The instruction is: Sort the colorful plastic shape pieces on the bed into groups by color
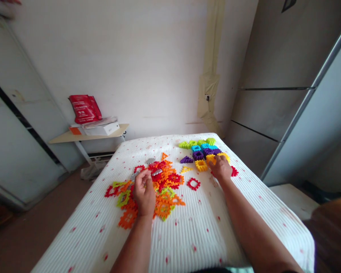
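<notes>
On a bed covered by a white ribbed quilt with small red spots point(187, 231), we look down along our two bare forearms at a scatter of toothed plastic building tiles. Our left hand point(144, 193) rests on a loose heap of red, orange and lime-green square frame tiles point(166, 185) near the middle of the bed. Its fingers are curled close together at the top of the heap, but we cannot tell whether they pinch a tile. Our right hand point(222, 167) lies palm down further right. Its fingers touch the yellow end of a joined cluster of lime, blue, purple and yellow cube-like pieces point(203, 149) near the bed's far edge, and we cannot tell whether they grip it. Between the hands lie a single red square frame tile point(193, 184), a yellow triangle tile point(186, 169) and a purple triangle tile point(186, 160). Beyond the bed, against the pale wall on the left, a small pale desk point(62, 138) carries a red bag point(85, 109) and a white box point(102, 129).
</notes>
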### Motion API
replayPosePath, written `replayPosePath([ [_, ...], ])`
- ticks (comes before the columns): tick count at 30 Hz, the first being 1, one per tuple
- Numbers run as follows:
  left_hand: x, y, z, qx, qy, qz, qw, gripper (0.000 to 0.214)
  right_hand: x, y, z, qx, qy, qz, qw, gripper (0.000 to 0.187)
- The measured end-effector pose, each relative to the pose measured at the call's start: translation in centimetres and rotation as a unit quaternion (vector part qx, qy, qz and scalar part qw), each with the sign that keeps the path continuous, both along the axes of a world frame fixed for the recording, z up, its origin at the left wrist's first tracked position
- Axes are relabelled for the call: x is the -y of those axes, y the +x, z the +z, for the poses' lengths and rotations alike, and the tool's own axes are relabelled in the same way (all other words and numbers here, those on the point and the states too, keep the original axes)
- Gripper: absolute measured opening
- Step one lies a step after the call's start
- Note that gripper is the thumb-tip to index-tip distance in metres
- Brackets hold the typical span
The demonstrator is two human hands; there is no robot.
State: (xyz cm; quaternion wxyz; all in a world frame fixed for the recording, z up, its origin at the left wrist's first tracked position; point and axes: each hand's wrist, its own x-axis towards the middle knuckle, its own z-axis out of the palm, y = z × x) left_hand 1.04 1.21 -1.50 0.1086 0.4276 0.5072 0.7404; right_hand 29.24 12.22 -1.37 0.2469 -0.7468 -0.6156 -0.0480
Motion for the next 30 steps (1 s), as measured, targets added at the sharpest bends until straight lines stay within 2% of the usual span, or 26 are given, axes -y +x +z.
replayPosePath([
  [4,-0.3,-1.0,-0.2,-0.007,-0.003,0.038,0.999,0.023,0.2,-0.2,0.1,0.008,0.016,0.002,1.0,0.041],
  [8,-0.1,-1.0,-0.3,-0.044,-0.028,0.045,0.998,0.021,0.7,-0.6,0.7,0.0,0.092,0.026,0.995,0.038],
  [10,0.0,-0.8,-0.2,-0.099,-0.046,0.045,0.993,0.018,1.1,-1.4,0.9,-0.004,0.138,0.076,0.987,0.033],
  [13,0.0,-0.3,-0.1,-0.219,-0.06,0.017,0.974,0.018,2.0,-3.4,0.7,-0.004,0.168,0.2,0.965,0.024],
  [16,-0.2,0.3,-0.3,-0.331,-0.064,-0.03,0.941,0.029,3.1,-6.0,0.3,0.006,0.153,0.315,0.937,0.018],
  [19,-0.4,0.9,-0.6,-0.409,-0.08,-0.056,0.907,0.036,4.1,-8.2,0.1,0.023,0.127,0.372,0.919,0.015],
  [24,-0.1,1.6,-0.5,-0.468,-0.128,-0.06,0.872,0.022,4.8,-9.9,-0.2,0.054,0.078,0.386,0.917,0.018],
  [30,0.5,2.3,0.6,-0.496,-0.233,-0.031,0.836,0.017,5.3,-10.3,0.4,0.092,-0.051,0.37,0.923,0.032],
])
